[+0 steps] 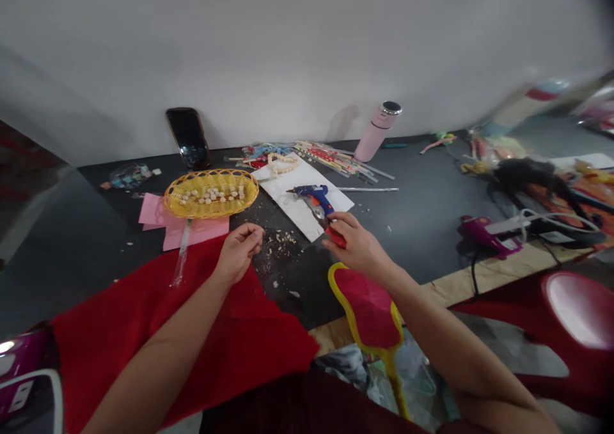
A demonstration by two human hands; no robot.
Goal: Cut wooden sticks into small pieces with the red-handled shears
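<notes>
My right hand (355, 243) is closed round the red handles of a pair of pliers (336, 236), whose metal end lies over a white board. A blue glue gun (311, 192) rests on that white board (288, 194), just beyond the pliers. My left hand (241, 250) is held in a pinch above the red cloth (192, 332); whatever is between its fingertips is too small to make out. Pale crumbs (283, 242) are scattered on the dark table between my hands. A yellow basket (211, 211) with small whitish pieces stands beyond my left hand.
Pink paper (196, 234) lies under the basket. Behind are a propped phone (188, 137), many thin sticks (330, 159) and a pink bottle (378, 132). A yellow-edged pink paddle shape (369, 306) leans at the table's front edge. A purple glue gun (492, 236) lies right, near a red stool (575, 312).
</notes>
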